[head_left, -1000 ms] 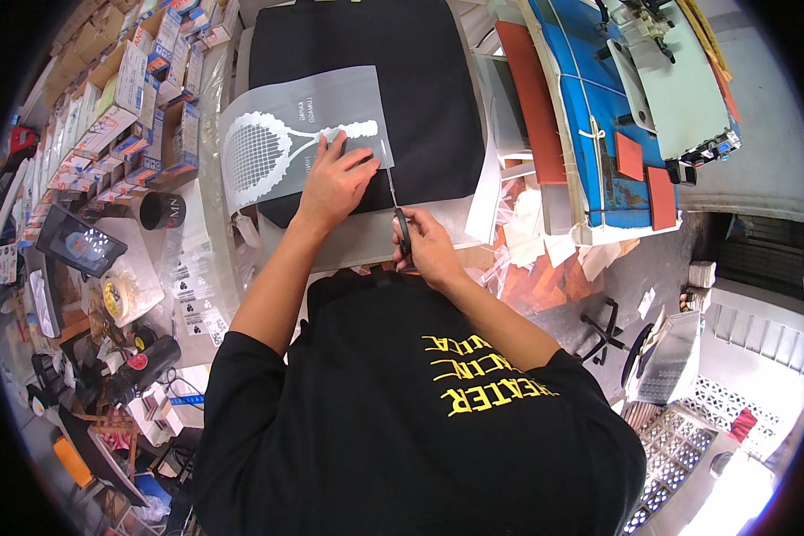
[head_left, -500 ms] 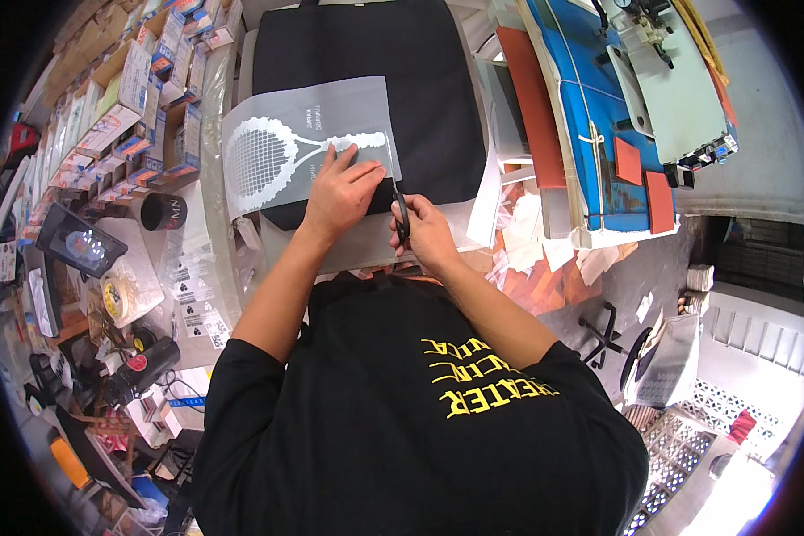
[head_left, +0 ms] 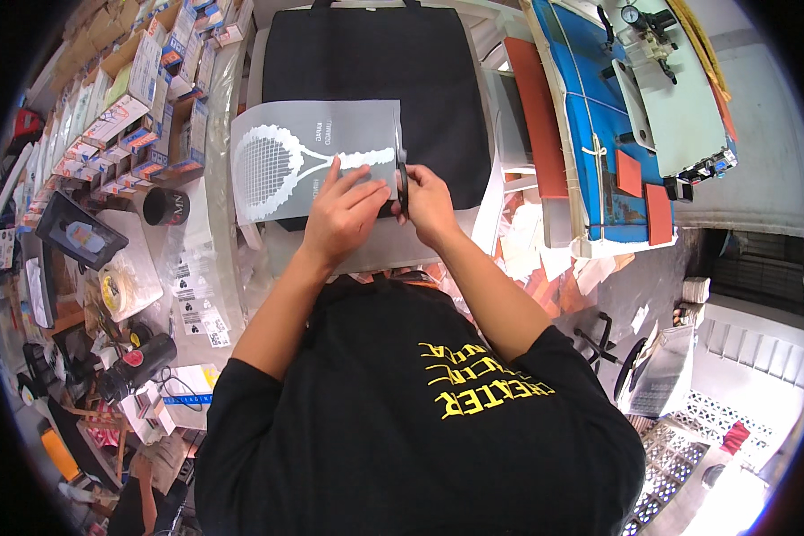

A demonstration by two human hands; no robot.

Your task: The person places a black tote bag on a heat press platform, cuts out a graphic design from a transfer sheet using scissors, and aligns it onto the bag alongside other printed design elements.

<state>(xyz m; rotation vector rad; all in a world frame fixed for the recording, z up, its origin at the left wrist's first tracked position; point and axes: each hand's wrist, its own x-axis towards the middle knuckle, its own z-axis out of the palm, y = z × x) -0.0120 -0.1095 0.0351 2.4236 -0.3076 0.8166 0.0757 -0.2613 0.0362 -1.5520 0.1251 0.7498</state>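
Observation:
A black fabric bag lies on the platen in front of me, with a translucent sheet over its lower part. The sheet carries a white tennis-racket design and small reversed lettering. My left hand rests on the sheet below the racket handle, fingers spread and pressing it. My right hand grips black-handled scissors at the sheet's right edge, their blades pointing away from me along that edge.
Stacked cardboard boxes, a tablet and a dark mug crowd the left. At right stands a blue press board with red pads. Part of what looks like another person shows at bottom left.
My right hand and scissors have moved up along the sheet's edge. The bag and sheet appear lower in the picture. What looks like another person has appeared at bottom left.

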